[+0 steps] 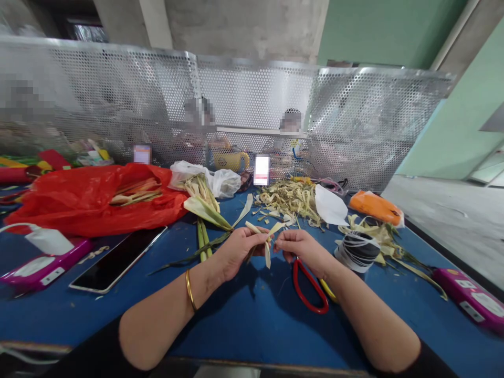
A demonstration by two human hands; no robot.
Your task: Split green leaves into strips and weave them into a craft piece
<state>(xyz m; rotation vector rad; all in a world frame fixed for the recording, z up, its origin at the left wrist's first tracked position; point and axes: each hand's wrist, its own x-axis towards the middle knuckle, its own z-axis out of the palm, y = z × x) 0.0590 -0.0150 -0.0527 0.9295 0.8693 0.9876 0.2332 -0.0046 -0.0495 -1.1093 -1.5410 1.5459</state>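
Observation:
My left hand (240, 249) is closed on a small piece of folded corn husk (268, 257), whose pale strips stick out past thumb and fingers. Just to its right, the fingers of my right hand (297, 245) are pinched together; whatever they hold is too fine to make out. Below the right hand lies a red loop handle (323, 306), and a yellow handle (329, 291) shows partly behind the forearm. Long husk leaves (208, 212) and green stalks (202, 236) lie beyond my left hand. A spool wound with pale cord (358, 249) stands right of my right wrist.
A red plastic bag (98, 199) holding husks lies left, near a black phone (118, 262) and a purple power strip (51, 265). Husk scraps (291, 199) are heaped ahead. An orange packet (376, 207) and another purple strip (468, 296) lie right. A perforated metal screen (255, 94) stands behind.

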